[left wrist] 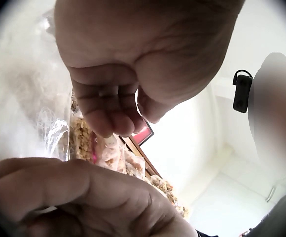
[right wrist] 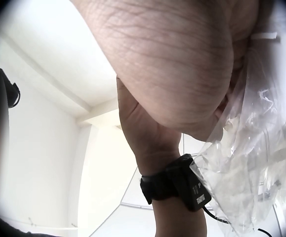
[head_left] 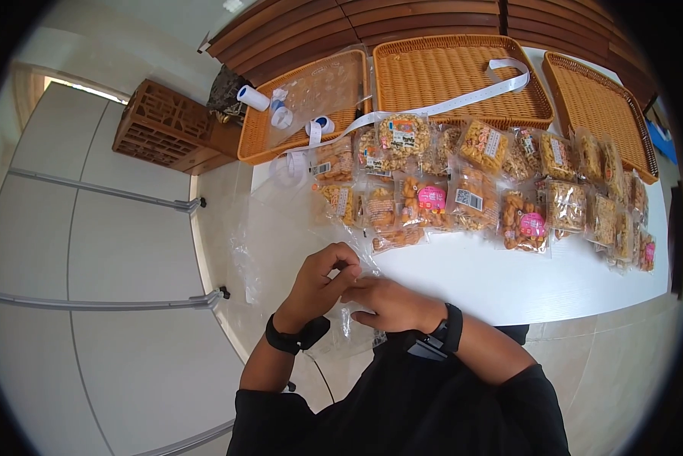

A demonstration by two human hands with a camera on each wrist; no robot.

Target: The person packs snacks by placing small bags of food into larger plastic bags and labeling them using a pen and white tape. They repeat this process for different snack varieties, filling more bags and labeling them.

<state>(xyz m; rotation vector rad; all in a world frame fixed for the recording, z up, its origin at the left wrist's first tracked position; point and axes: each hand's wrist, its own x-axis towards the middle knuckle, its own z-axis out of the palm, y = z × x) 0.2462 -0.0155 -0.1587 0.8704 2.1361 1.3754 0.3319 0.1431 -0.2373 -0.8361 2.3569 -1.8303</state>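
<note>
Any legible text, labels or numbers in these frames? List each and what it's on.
None can be read.
Snack packs: white labels and barcodes, too small.
Pink round stickers: print blurred.
White strip over the baskets: no print visible.
Clear bag in both hands: no print visible.

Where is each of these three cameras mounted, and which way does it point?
Head: on the person's head, looking forward and down at the table, snack packets and baskets; both hands, forearms and torso show.
Left wrist: on the left wrist, looking along the palm; left hand above, right hand below.
Right wrist: on the right wrist, looking up; right palm, left wrist beyond.
Shared: all three show the clear bag that both hands pinch.
</note>
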